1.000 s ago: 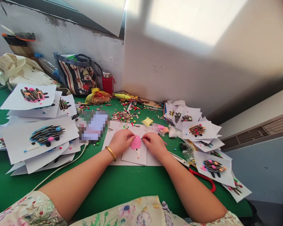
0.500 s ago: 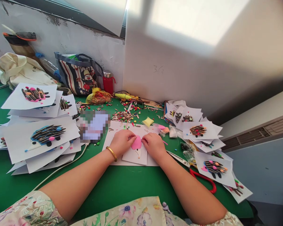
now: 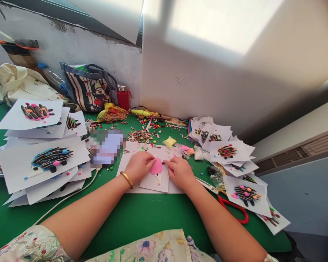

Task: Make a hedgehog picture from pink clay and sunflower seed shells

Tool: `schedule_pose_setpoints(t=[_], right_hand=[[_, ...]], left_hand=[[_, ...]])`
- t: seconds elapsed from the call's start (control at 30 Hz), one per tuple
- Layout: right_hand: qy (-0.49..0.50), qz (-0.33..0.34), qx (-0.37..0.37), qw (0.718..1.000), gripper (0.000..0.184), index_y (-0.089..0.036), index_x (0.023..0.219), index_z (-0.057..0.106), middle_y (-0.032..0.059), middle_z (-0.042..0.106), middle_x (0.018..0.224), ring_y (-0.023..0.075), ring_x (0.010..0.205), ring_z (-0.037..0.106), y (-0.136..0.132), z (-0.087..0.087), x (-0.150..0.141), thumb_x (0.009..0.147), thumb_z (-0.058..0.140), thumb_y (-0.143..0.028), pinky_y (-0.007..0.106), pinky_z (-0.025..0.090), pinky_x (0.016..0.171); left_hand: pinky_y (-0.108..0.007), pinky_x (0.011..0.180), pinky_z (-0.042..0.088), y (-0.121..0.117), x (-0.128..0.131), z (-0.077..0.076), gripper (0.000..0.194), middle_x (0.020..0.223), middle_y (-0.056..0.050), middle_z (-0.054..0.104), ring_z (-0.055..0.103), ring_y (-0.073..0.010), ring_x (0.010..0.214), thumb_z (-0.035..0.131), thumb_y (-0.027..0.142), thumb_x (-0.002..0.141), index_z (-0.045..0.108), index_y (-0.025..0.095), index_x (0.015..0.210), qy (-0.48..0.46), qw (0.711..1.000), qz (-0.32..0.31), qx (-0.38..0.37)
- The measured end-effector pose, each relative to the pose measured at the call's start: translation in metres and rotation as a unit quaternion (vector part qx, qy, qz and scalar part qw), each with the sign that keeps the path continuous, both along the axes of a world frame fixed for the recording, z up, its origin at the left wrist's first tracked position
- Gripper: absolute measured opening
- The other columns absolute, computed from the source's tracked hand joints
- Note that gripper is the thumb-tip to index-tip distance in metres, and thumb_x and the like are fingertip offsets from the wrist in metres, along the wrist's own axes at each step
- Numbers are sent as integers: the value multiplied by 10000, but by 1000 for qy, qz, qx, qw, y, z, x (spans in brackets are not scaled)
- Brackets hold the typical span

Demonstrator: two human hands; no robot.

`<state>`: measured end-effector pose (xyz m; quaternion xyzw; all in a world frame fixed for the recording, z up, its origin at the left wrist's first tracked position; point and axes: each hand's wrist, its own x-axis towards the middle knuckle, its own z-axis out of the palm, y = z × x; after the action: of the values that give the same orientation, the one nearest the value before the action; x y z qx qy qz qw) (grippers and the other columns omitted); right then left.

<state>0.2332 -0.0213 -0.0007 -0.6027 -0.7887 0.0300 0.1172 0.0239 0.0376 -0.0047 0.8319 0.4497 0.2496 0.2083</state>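
Note:
A white paper card (image 3: 154, 185) lies in front of me on a larger white sheet (image 3: 129, 150). On it sits a flat pink clay shape (image 3: 156, 166) with a small pointed face below. My left hand (image 3: 140, 166), a gold bangle on its wrist, rests at the card's left side. Its thumb and fingers are drawn together by the pink clay's upper left edge; whatever they grip is hidden. My right hand (image 3: 180, 172) is on the card's right, index finger stretched out, its tip at a small black piece (image 3: 162, 163) beside the pink clay. I see nothing held in it.
Cards with seed-covered hedgehogs are stacked at left (image 3: 43, 163) and right (image 3: 247, 194). Red-handled scissors (image 3: 236, 211) lie by my right forearm. Behind the sheet are loose seeds and beads (image 3: 140, 136), a yellow clay packet (image 3: 170, 142) and a red flask (image 3: 123, 97). A phone (image 3: 108, 149) is at left.
My right fingers have gone from a close pinch at the pink clay's right edge to a stretched index finger, and a black piece now shows there. The view has shifted slightly.

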Motion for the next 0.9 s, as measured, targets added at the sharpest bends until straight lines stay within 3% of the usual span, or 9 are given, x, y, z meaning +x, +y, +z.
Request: schedule_pose_setpoints(t=[0.2,0.43,0.67,0.9], right_hand=[[-17,18,6,1000,378,-290,1178,697,63,638,963,210,929,544,0,-2,-1,866,528,-159,331,393,800],[45,25,43,998,411,-204,1217,676,79,648,948,210,915,561,1,-7,1,849,517,-118,330,438,831],[16,47,25,998,436,-274,1228,671,70,616,928,217,896,544,1,-8,-2,847,527,-119,350,442,813],[68,31,10,997,471,-199,1290,619,80,619,967,205,922,551,1,-8,-1,847,498,-90,326,467,843]], left_hand=[[-326,789,470,0,0,-1,217,918,-26,732,627,-207,877,536,308,891,727,213,849,-5,1000,-2,0],[-330,803,466,1,0,-1,218,929,-28,736,633,-211,882,538,308,886,732,211,860,-9,1000,-1,-4],[-334,793,474,1,1,0,215,917,-35,740,638,-216,871,539,288,874,737,208,858,-6,1000,1,-10],[-339,813,478,2,0,-4,229,923,-42,739,639,-217,881,533,311,885,735,204,888,-13,1000,0,0]])
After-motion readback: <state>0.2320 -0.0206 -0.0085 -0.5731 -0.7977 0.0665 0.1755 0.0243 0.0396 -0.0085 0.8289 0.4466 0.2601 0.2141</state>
